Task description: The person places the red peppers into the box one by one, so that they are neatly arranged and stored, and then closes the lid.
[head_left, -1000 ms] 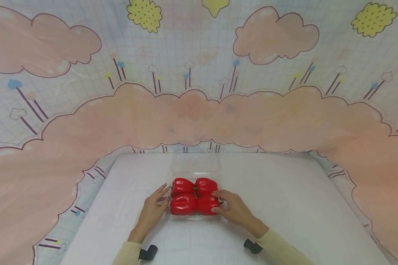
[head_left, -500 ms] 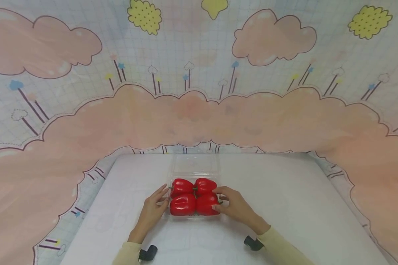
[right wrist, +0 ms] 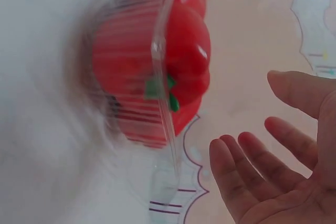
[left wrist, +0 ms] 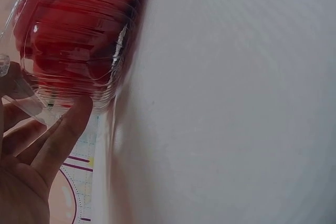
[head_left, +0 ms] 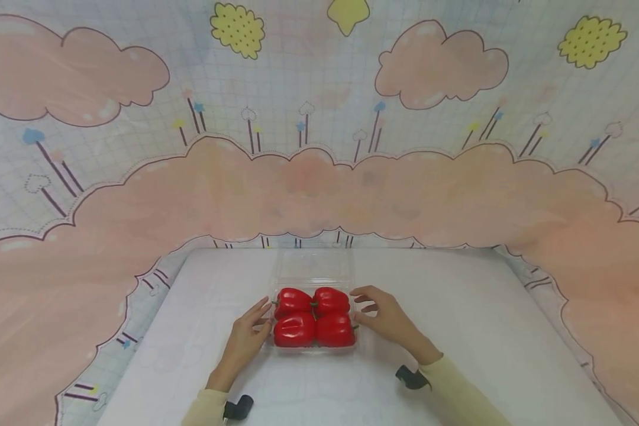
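Observation:
Several red bell peppers (head_left: 295, 329) with green stems fill a clear plastic clamshell box (head_left: 314, 350) in two rows. Its lid (head_left: 314, 266) lies folded open toward the back. On the box's left side my left hand (head_left: 247, 337) rests its fingertips against the wall; the left wrist view shows one extended digit (left wrist: 79, 109) touching the ribbed end. My right hand (head_left: 386, 319) hovers by the right side, fingers spread and holding nothing. In the right wrist view it is apart from the front right pepper (right wrist: 186, 40), whose green stem shows through the wall.
The box stands on a white table (head_left: 458, 307). Behind and around it hangs a patterned cloth (head_left: 404, 195) with pink clouds. Black wrist-camera mounts (head_left: 238, 407) show at both sleeves.
My right hand has let go of the front right pepper and drawn back up and to the right. My left hand stays at the box's left side.

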A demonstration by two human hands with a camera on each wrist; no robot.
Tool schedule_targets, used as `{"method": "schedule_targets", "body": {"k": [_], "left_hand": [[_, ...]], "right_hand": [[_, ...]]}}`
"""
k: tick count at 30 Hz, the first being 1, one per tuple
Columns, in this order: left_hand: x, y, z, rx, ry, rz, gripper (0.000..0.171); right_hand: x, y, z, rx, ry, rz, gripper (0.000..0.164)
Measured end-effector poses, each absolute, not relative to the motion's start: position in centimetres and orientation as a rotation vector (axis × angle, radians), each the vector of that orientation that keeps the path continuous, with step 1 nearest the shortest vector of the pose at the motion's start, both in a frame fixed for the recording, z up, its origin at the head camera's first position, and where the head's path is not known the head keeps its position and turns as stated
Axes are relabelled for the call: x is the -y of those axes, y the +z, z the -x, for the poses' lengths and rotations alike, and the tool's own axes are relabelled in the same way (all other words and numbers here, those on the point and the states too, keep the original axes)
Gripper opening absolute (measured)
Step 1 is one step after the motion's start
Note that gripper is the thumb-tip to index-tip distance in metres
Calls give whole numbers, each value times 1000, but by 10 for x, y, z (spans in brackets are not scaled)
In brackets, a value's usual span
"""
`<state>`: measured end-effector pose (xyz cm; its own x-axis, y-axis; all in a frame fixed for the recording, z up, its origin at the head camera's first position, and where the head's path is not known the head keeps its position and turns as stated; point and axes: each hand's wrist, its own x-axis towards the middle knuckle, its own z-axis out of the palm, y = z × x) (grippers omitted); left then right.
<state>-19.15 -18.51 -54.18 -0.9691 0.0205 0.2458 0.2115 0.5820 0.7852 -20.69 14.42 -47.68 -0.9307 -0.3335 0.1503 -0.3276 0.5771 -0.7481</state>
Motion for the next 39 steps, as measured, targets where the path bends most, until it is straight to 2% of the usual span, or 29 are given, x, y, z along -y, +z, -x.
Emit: {"method": "schedule_targets", "body": {"k": [12, 23, 39], "left_hand": [[186, -541, 194, 2610, -1310, 198, 45], [185, -542, 195, 2581, -1339, 222, 43], [186, -543, 191, 2592, -1354, 204, 43]], "right_hand": [[-151, -477, 239, -2797, -1476, 522, 46], [-148, -494, 275, -2786, -1512, 294, 45], [-130, -508, 299, -2660, -1560, 68, 52]]}}
